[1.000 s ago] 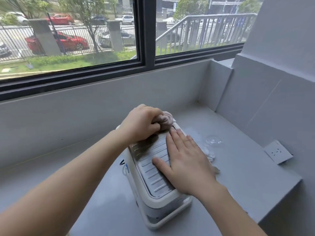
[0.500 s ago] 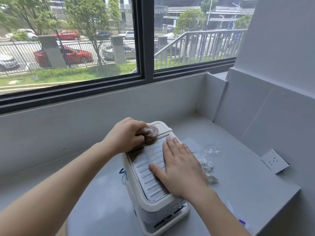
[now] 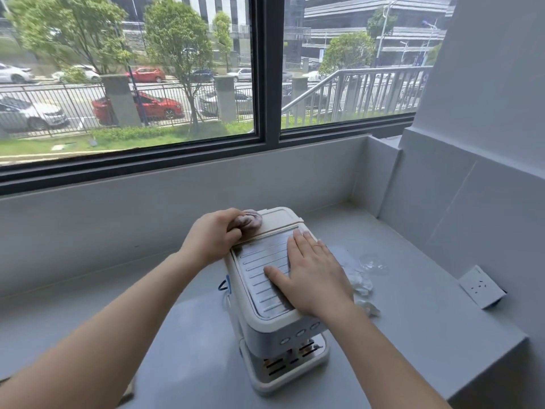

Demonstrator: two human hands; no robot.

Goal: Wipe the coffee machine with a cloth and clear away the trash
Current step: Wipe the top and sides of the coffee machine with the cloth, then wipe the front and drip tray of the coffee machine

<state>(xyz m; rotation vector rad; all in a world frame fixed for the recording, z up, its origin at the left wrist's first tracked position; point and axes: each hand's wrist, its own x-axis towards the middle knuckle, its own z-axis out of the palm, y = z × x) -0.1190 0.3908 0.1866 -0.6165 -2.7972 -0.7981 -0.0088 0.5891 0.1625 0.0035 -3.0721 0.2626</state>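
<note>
The coffee machine [image 3: 265, 290] — cream-white, with ribbed metal top and round buttons in front — stands upright. The cloth [image 3: 250, 222], pinkish and bunched, sits on its back left corner in the grip of the left hand [image 3: 215, 233]. The trash [image 3: 361, 283], crumpled white paper and clear plastic, lies just beside its right side.

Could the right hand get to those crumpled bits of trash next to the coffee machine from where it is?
Probably yes. The right hand lies flat and empty on the coffee machine, and the crumpled trash sits on the counter just beside it, with nothing between.
</note>
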